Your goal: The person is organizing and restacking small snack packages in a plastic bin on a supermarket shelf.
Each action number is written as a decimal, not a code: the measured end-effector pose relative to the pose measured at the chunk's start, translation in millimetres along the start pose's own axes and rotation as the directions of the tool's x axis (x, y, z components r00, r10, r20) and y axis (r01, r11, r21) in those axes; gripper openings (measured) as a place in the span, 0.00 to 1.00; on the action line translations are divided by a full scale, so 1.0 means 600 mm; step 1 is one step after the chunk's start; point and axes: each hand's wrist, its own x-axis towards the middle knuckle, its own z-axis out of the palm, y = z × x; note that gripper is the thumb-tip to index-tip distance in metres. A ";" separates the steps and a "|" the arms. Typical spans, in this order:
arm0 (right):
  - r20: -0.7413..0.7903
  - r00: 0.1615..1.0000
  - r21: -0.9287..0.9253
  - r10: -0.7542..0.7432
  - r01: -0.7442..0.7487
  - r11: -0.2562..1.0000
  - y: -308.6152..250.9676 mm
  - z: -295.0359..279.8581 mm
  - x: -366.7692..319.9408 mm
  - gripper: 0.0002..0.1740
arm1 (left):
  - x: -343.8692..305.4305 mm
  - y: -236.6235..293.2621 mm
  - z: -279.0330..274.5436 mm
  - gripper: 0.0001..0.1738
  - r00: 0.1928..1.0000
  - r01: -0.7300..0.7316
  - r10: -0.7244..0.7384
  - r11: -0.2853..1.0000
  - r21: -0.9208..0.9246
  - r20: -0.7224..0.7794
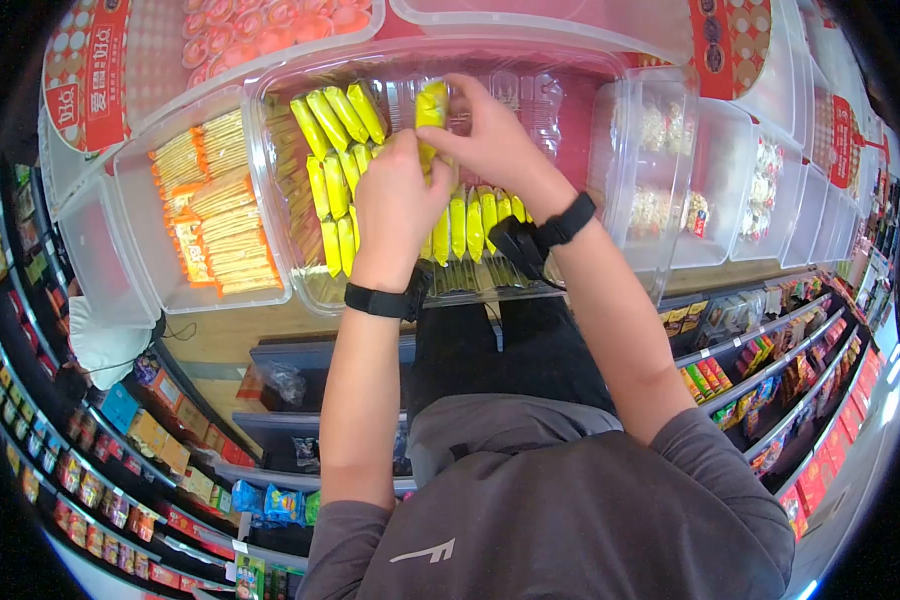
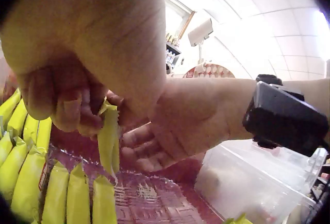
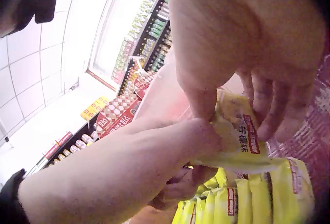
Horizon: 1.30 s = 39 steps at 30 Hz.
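A yellow snack packet (image 3: 240,136) with a red label and Chinese print is held up between both hands over a clear plastic bin (image 1: 270,200). My right hand (image 1: 495,140) grips it with the thumb on one side and the fingers on the other. From the left, my left hand (image 1: 400,195) pinches its lower part, fingers curled in the left wrist view. Rows of matching yellow packets (image 2: 31,180) stand on edge below, along the bin's left and near sides. The left hand hides part of these rows in the head view.
A tub of orange-ended stick snacks (image 1: 235,215) stands to the left, and lidded tubs of white-wrapped snacks (image 1: 660,130) to the right. Pink round sweets (image 1: 270,35) fill a container behind. Shelves of packaged goods (image 1: 760,370) line the area below.
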 end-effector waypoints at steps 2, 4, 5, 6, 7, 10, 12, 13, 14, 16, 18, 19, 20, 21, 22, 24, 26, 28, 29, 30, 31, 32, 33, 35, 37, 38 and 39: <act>-0.034 0.998 0.003 0.058 -0.058 0.998 -0.001 -0.010 -0.024 0.45 | -0.007 0.009 0.007 0.16 0.998 -0.003 0.004 1.000 -0.015 0.069; -0.060 0.989 0.013 0.133 -0.132 0.991 -0.009 -0.020 -0.048 0.45 | -0.013 0.018 0.015 0.17 0.993 0.003 0.000 1.000 -0.031 0.121; -0.052 0.985 -0.002 0.162 -0.163 0.987 -0.008 -0.024 -0.054 0.44 | -0.018 0.023 0.019 0.17 0.990 0.011 -0.005 0.999 -0.038 0.140; -0.045 0.980 -0.018 0.192 -0.193 0.981 -0.004 -0.027 -0.058 0.43 | -0.020 0.026 0.025 0.17 0.987 0.017 -0.009 0.999 -0.046 0.158; -0.038 0.974 -0.033 0.222 -0.224 0.974 0.002 -0.028 -0.062 0.42 | -0.022 0.026 0.031 0.17 0.978 0.021 -0.019 1.000 -0.007 0.208; -0.091 0.988 -0.181 0.123 -0.138 0.974 0.046 -0.013 -0.069 0.38 | -0.034 0.013 0.062 0.17 0.970 0.021 -0.027 0.999 0.028 0.243; -0.085 0.996 -0.232 0.038 -0.056 0.971 0.076 0.001 -0.067 0.35 | -0.037 0.011 0.071 0.17 0.965 0.027 -0.044 0.997 0.068 0.260; -0.080 0.997 -0.258 -0.004 -0.017 0.966 0.075 0.004 -0.065 0.33 | -0.038 0.011 0.073 0.18 0.962 0.030 -0.053 0.996 0.087 0.270; -0.050 0.998 -0.296 0.024 -0.038 0.954 0.074 0.005 -0.065 0.31 | -0.037 0.010 0.075 0.17 0.962 0.037 -0.064 0.994 0.103 0.267; 0.007 0.997 -0.371 0.083 -0.074 0.926 0.069 0.011 -0.064 0.28 | -0.035 0.008 0.077 0.16 0.962 0.050 -0.084 0.990 0.135 0.261; -0.001 0.993 -0.387 0.118 -0.109 0.916 0.067 0.019 -0.060 0.26 | -0.035 0.002 0.082 0.13 0.965 0.028 -0.066 0.988 0.152 0.255; -0.005 0.991 -0.395 0.135 -0.126 0.910 0.067 0.021 -0.058 0.25 | -0.034 0.000 0.083 0.12 0.966 0.016 -0.057 0.987 0.160 0.252; -0.009 0.992 -0.388 0.122 -0.116 0.914 0.069 0.021 -0.058 0.25 | -0.033 0.000 0.085 0.12 0.967 0.019 -0.060 0.986 0.166 0.249; -0.012 0.994 -0.381 0.109 -0.105 0.919 0.071 0.022 -0.058 0.26 | -0.032 -0.002 0.087 0.12 0.967 0.021 -0.064 0.985 0.174 0.246; -0.016 0.995 -0.374 0.094 -0.093 0.923 0.070 0.023 -0.057 0.26 | -0.031 -0.003 0.088 0.12 0.968 0.024 -0.068 0.983 0.181 0.242; 0.021 0.991 -0.369 0.136 -0.118 0.922 0.068 0.020 -0.053 0.27 | -0.027 -0.008 0.091 0.12 0.969 0.045 -0.087 0.982 0.183 0.229; 0.034 0.988 -0.389 0.152 -0.127 0.912 0.068 0.018 -0.052 0.27 | -0.023 -0.013 0.092 0.13 0.970 0.049 -0.095 0.979 0.200 0.225; 0.025 0.990 -0.434 0.140 -0.116 0.894 0.070 0.016 -0.052 0.28 | -0.020 -0.019 0.091 0.13 0.969 0.039 -0.094 0.971 0.235 0.228; 0.024 0.994 -0.431 0.105 -0.085 0.898 0.076 0.019 -0.050 0.29 | -0.018 -0.021 0.090 0.14 0.968 0.044 -0.099 0.971 0.236 0.229; 0.023 0.997 -0.428 0.070 -0.053 0.902 0.084 0.024 -0.050 0.29 | -0.016 -0.023 0.089 0.14 0.968 0.048 -0.104 0.970 0.238 0.229; 0.021 0.999 -0.425 0.036 -0.024 0.905 0.083 0.027 -0.049 0.30 | -0.016 -0.024 0.086 0.15 0.967 0.052 -0.109 0.969 0.240 0.231; 0.030 0.998 -0.427 0.054 -0.036 0.904 0.082 0.029 -0.049 0.30 | -0.016 -0.025 0.083 0.16 0.963 0.061 -0.120 0.968 0.242 0.240; 0.036 0.997 -0.431 0.072 -0.049 0.901 0.082 0.029 -0.050 0.31 | -0.016 -0.025 0.082 0.16 0.960 0.067 -0.129 0.968 0.242 0.249; 0.054 0.996 -0.428 0.077 -0.047 0.902 0.075 0.024 -0.050 0.32 | -0.014 -0.019 0.074 0.17 0.951 0.087 -0.153 0.966 0.244 0.268; 0.083 0.995 -0.413 0.048 -0.010 0.911 0.073 0.016 -0.048 0.33 | -0.011 -0.015 0.066 0.18 0.939 0.119 -0.191 0.961 0.250 0.285; 0.089 0.994 -0.388 0.066 -0.027 0.921 0.074 0.016 -0.047 0.33 | -0.011 -0.017 0.066 0.17 0.941 0.118 -0.191 0.959 0.259 0.278; 0.094 0.992 -0.363 0.084 -0.045 0.931 0.074 0.016 -0.047 0.33 | -0.010 -0.018 0.067 0.16 0.943 0.115 -0.190 0.956 0.268 0.272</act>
